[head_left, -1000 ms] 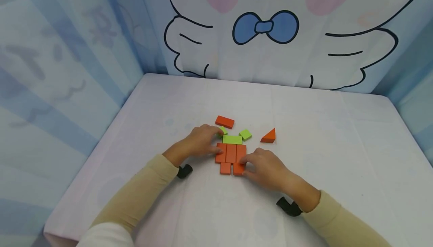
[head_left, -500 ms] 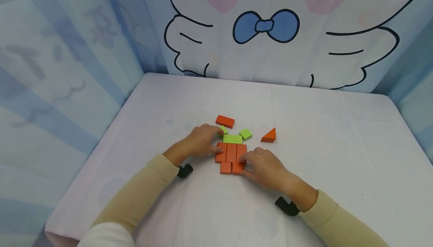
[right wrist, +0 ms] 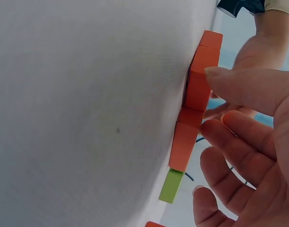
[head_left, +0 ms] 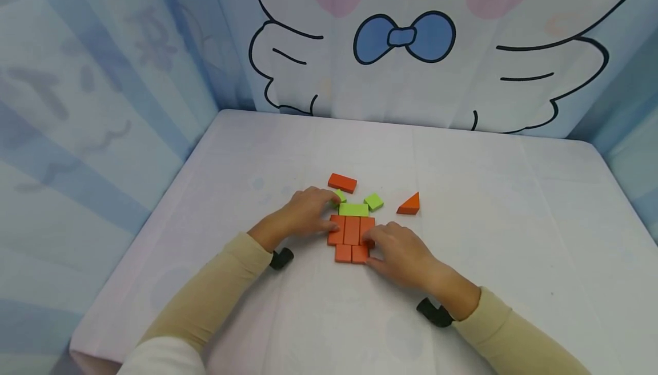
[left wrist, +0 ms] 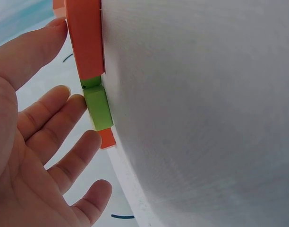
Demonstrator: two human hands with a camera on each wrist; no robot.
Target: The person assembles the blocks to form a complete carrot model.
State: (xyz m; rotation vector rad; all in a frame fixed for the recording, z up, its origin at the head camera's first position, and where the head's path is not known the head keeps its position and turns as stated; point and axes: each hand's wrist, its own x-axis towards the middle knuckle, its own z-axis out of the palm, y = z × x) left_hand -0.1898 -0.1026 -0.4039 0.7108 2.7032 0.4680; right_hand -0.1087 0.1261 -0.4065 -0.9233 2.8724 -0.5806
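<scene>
On the table, three upright orange blocks lie side by side. Below them two shorter orange blocks sit edge to edge, the left one and the right one. A green rectangular block lies across the top of the row. My left hand has its thumb at the leftmost orange block and its forefinger at a small green block, which it partly covers. With thumb and fingers spread, my right hand touches the lower right block and the upper row's right side. In the left wrist view, fingers lie beside a green block.
A small green block sits at an angle right of the green rectangle. Behind lies a loose orange rectangular block; to the right is an orange triangular block. A cartoon-printed curtain hangs behind the white-covered table.
The lower right orange block has slid left against its neighbour, closing the gap between them. My right hand has shifted slightly left with it, while my left hand stays in place.
</scene>
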